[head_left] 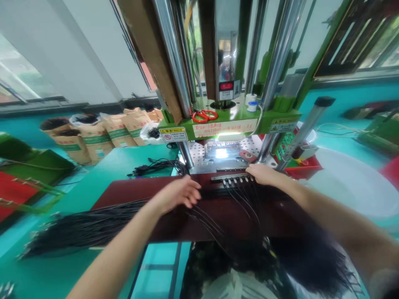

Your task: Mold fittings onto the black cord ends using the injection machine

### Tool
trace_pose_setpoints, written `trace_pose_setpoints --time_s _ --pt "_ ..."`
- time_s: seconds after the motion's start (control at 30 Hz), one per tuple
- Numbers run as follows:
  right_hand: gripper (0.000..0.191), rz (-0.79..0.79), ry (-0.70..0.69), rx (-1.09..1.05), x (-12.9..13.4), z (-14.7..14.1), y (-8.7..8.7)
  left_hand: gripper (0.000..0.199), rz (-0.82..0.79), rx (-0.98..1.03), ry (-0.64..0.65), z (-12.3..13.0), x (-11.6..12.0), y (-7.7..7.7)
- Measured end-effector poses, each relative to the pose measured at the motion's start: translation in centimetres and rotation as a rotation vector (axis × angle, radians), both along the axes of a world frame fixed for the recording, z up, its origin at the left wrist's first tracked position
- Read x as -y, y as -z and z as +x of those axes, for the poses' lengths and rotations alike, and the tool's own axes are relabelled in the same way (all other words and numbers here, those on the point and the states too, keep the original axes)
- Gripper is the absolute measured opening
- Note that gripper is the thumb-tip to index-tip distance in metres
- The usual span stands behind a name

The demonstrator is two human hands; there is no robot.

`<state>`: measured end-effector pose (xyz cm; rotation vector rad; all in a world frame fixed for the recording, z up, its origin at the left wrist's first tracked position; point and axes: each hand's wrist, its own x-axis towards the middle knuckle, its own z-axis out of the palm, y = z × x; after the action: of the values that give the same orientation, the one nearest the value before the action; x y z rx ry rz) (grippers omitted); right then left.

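My left hand (183, 192) hovers above the dark red board (124, 189), fingers loosely bent and apart; nothing shows in them. Beneath it pass thin black cables (205, 220). At the board's far edge lies a narrow metal bar (220, 178) with several cable ends lined up in it, their black leads hanging toward me. My right hand (262, 173) is at the bar's right end, its fingers curled; what they grip is hidden. Just beyond that hand, a red and grey piece (247, 156) rests on the press's perforated metal bed (196, 154).
A green press (274, 120) with steel columns stands ahead, red-handled scissors (204, 116) and a thread spool (252, 106) on its plate. A long bundle of black cables (90, 226) lies left. Behind are paper sacks (96, 139); to the right, a red bin (304, 168).
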<state>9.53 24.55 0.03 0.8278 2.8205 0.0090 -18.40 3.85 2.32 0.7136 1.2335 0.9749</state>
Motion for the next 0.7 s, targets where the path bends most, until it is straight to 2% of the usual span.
trace_pose_setpoints --time_s 0.03,0.13,0.23,0.37,0.43,0.6,0.7 --pt "0.034 -0.019 0.005 0.02 -0.2 -0.3 -0.7 0.043 -0.01 0.072 0.035 3.0 0.4 0.6" --pt "0.026 -0.076 0.061 0.066 -0.5 -1.3 -3.0 0.044 -0.079 0.216 -0.038 10.4 0.8 2.7" --pt "0.026 -0.102 0.149 0.072 -0.5 -2.0 -4.8 0.049 -0.112 0.331 -0.148 14.3 -0.2 4.3" --pt "0.028 -0.125 0.224 -0.009 -1.2 -2.1 -5.9 0.05 -0.122 0.392 -0.259 16.1 -2.0 4.6" --pt "0.03 -0.158 0.244 -0.072 -2.3 -2.0 -6.0 0.044 -0.111 0.442 -0.257 16.5 -3.0 4.6" --pt "0.028 -0.214 0.345 -0.175 -5.6 -3.3 -5.7 0.035 -0.06 0.514 0.099 16.9 -6.2 5.4" --pt "0.025 -0.182 0.43 -0.215 -7.3 -4.9 -4.9 0.033 -0.067 0.434 0.146 16.4 -8.7 5.5"
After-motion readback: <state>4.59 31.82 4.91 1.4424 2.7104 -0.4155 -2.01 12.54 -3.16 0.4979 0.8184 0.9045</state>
